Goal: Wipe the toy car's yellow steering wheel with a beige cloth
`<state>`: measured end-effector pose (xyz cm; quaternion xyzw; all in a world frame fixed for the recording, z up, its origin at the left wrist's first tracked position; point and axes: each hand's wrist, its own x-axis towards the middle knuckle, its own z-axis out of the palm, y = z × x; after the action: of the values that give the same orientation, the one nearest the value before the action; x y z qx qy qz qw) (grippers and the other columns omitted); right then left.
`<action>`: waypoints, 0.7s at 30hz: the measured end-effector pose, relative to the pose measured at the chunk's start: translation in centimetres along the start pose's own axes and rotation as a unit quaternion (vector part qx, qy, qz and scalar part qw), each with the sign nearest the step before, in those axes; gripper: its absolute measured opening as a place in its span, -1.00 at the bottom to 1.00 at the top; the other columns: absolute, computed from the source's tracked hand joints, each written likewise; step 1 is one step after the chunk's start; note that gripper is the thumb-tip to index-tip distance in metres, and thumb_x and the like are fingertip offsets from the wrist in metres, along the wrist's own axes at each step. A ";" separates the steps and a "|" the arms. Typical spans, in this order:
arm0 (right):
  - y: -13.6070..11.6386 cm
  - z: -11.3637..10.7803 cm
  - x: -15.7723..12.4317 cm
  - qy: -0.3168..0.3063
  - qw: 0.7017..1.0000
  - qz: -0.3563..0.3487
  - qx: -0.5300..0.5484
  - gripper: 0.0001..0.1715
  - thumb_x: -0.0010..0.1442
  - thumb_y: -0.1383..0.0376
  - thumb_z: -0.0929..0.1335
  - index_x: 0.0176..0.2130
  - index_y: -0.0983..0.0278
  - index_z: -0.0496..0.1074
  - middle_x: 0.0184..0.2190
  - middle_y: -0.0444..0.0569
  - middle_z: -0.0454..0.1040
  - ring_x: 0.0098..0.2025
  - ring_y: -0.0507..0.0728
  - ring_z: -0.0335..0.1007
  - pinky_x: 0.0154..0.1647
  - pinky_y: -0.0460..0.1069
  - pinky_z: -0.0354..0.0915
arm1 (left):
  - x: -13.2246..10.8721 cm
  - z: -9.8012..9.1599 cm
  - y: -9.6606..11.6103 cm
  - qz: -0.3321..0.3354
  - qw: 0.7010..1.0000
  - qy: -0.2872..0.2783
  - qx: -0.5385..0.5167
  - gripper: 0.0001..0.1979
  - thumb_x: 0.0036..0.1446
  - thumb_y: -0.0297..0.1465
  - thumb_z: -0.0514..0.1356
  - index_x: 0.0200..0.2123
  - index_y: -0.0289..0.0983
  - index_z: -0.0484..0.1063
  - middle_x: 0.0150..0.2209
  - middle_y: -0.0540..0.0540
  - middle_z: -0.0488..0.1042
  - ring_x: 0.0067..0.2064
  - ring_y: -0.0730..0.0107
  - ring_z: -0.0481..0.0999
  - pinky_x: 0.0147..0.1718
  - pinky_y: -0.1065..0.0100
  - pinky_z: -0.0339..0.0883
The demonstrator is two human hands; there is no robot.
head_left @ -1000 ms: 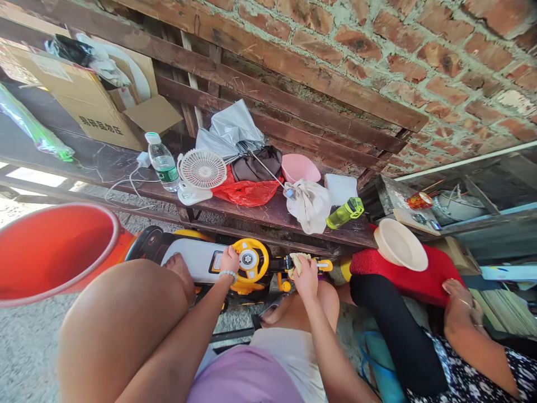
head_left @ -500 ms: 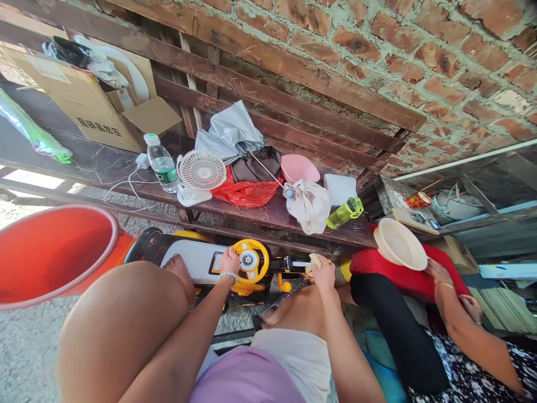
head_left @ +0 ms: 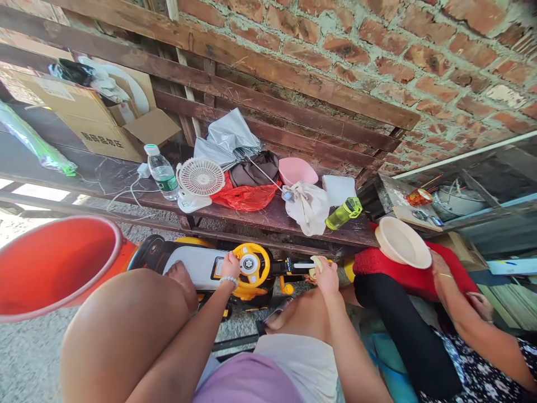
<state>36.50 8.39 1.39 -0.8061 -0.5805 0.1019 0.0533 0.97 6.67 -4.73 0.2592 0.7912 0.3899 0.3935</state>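
Note:
My left hand (head_left: 230, 267), with a beaded bracelet at the wrist, is closed beside the left rim of a yellow steering wheel (head_left: 263, 275) on a ride-on toy car (head_left: 191, 267). Its fingers overlap the rim in view; whether they grip it or something small, I cannot make out. Right of the wheel, my right hand (head_left: 328, 277) is closed on a pale yellow, soft-looking piece (head_left: 315, 263) that sticks out past the fingertips. The exact kind of this piece is unclear. Below it, part of the ground is hidden by my hand and leg.
A dark wooden bench (head_left: 268, 221) bears a white fan (head_left: 201, 178), a water bottle (head_left: 163, 173), a red bag (head_left: 247, 196) and a green bottle (head_left: 342, 214). An orange-red bucket (head_left: 54, 268) stands left. At right, a co-worker's hand (head_left: 440, 266) touches a cream basin (head_left: 403, 243).
The whole view has shifted slightly. The pale yellow piece in my right hand shows at a somewhat different angle. My left hand stays beside the steering wheel.

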 end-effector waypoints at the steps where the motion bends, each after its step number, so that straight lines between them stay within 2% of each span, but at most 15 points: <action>1: 0.8 -0.2 0.5 -0.003 1.000 0.022 0.001 -0.43 0.28 0.21 0.28 0.24 0.10 0.43 0.02 0.05 0.30 -0.18 0.16 0.42 -0.03 0.03 0.34 | 0.0 0.0 0.0 -0.002 1.000 0.003 0.003 -0.69 0.34 -0.23 -0.08 -0.41 -0.16 0.29 -0.32 -0.22 0.58 -0.23 0.10 0.62 -0.22 0.21 0.44; 4: 1.7 0.0 0.8 -0.001 0.999 0.050 0.017 -0.40 0.28 0.19 0.26 0.27 0.13 0.39 0.04 0.07 0.28 -0.18 0.15 0.43 -0.02 0.04 0.35 | 0.0 0.0 0.1 -0.004 1.000 0.013 0.015 -0.70 0.34 -0.25 -0.07 -0.42 -0.16 0.29 -0.30 -0.22 0.58 -0.19 0.08 0.62 -0.18 0.19 0.44; 6: 0.8 0.6 -0.2 0.012 0.998 0.046 0.031 -0.40 0.27 0.19 0.26 0.26 0.13 0.40 0.05 0.07 0.28 -0.17 0.15 0.43 -0.03 0.04 0.36 | 0.0 0.0 0.1 -0.005 1.000 0.015 0.022 -0.71 0.34 -0.26 -0.06 -0.43 -0.15 0.28 -0.30 -0.21 0.57 -0.18 0.07 0.61 -0.16 0.19 0.43; 12: -4.3 3.1 -5.0 0.027 0.990 -0.092 0.102 -0.43 0.22 0.30 0.26 0.20 0.12 0.44 0.05 0.07 0.31 -0.03 0.20 0.42 0.02 0.04 0.38 | -0.1 -0.1 0.3 -0.005 0.999 0.004 0.032 -0.69 0.38 -0.25 -0.10 -0.40 -0.15 0.28 -0.28 -0.21 0.59 -0.20 0.12 0.60 -0.20 0.22 0.43; 15: -5.2 3.0 -5.6 0.021 0.984 -0.135 0.111 -0.41 0.19 0.33 0.26 0.19 0.13 0.45 0.07 0.09 0.31 0.01 0.21 0.40 0.07 0.06 0.37 | -0.1 -0.1 0.4 -0.005 0.999 0.002 0.036 -0.69 0.39 -0.26 -0.11 -0.39 -0.16 0.27 -0.25 -0.23 0.59 -0.19 0.13 0.61 -0.19 0.23 0.43; 18: -4.9 2.2 -4.4 0.006 0.987 -0.126 0.103 -0.41 0.17 0.32 0.27 0.17 0.12 0.46 0.06 0.07 0.33 -0.04 0.20 0.41 0.03 0.07 0.38 | -0.2 -0.3 0.5 -0.005 0.999 -0.001 0.037 -0.69 0.39 -0.26 -0.10 -0.39 -0.17 0.28 -0.24 -0.24 0.59 -0.18 0.13 0.61 -0.18 0.24 0.43; 21: -4.2 1.5 -2.8 0.012 0.991 -0.055 0.118 -0.44 0.18 0.26 0.27 0.16 0.13 0.48 0.04 0.07 0.38 -0.15 0.18 0.44 -0.03 0.07 0.39 | -0.3 -0.4 0.8 -0.008 0.999 -0.005 0.032 -0.69 0.37 -0.26 -0.09 -0.38 -0.17 0.31 -0.25 -0.24 0.59 -0.18 0.11 0.62 -0.19 0.23 0.43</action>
<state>31.43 7.05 1.12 -0.7619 -0.6074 0.1569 0.1611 0.94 6.70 -3.81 0.2673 0.8033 0.3605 0.3916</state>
